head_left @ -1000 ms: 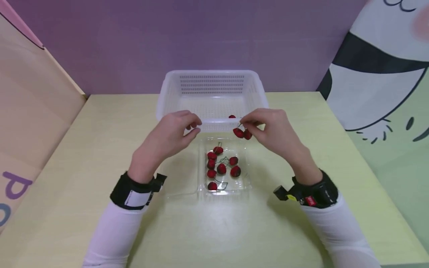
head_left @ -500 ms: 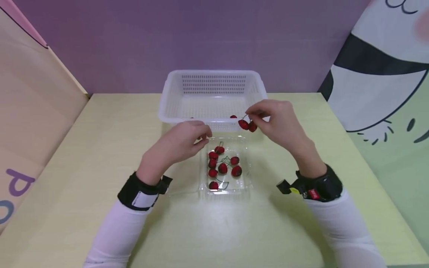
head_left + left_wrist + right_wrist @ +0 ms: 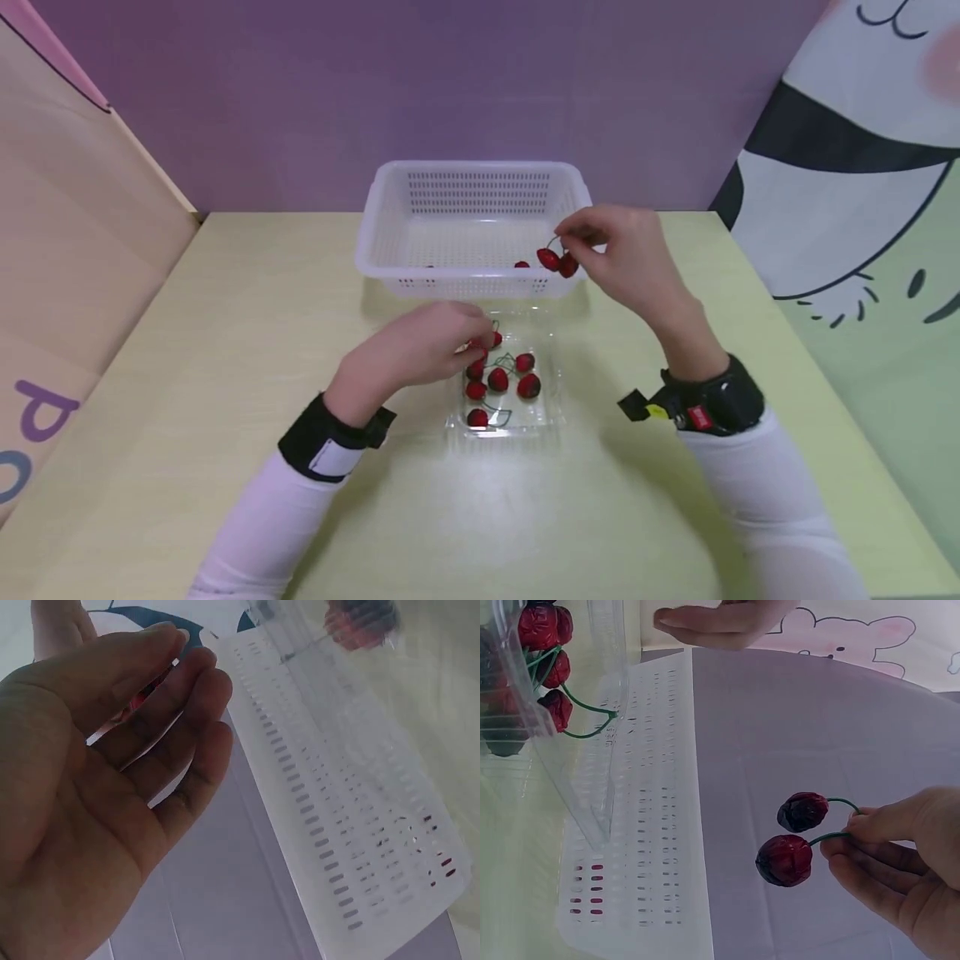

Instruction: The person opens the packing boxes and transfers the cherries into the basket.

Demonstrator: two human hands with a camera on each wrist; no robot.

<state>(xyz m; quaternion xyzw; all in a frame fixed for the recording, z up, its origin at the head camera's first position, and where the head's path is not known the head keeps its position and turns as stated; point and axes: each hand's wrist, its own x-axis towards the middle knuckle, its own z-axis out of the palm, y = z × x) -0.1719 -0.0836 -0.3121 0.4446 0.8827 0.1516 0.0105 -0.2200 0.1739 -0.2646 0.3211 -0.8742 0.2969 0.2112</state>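
My right hand [image 3: 630, 258] pinches the green stems of a pair of red cherries [image 3: 548, 260], thumb against fingers. The pair dangles by the right front corner of the white basket [image 3: 366, 250]; in the right wrist view both cherries [image 3: 784, 861] hang away from the palm. My left hand [image 3: 416, 343] is over the left side of a clear plastic box [image 3: 553, 408], its fingertips overlapping cherries there. In the left wrist view its fingers [image 3: 214, 694] are loosely bent with nothing gripped. Several more cherries [image 3: 498, 380] with joined stems lie in the box.
The slotted basket stands behind the box, near the purple back wall [image 3: 480, 83]. Inside its front right part a cherry [image 3: 522, 265] shows above the rim. Everything stands on a pale wooden table [image 3: 247, 333], with printed panels on both sides.
My left hand has moved right and nearer to me, from the basket's front to over the box. My right hand has carried the cherry pair away from me and slightly right, up to the basket's corner.
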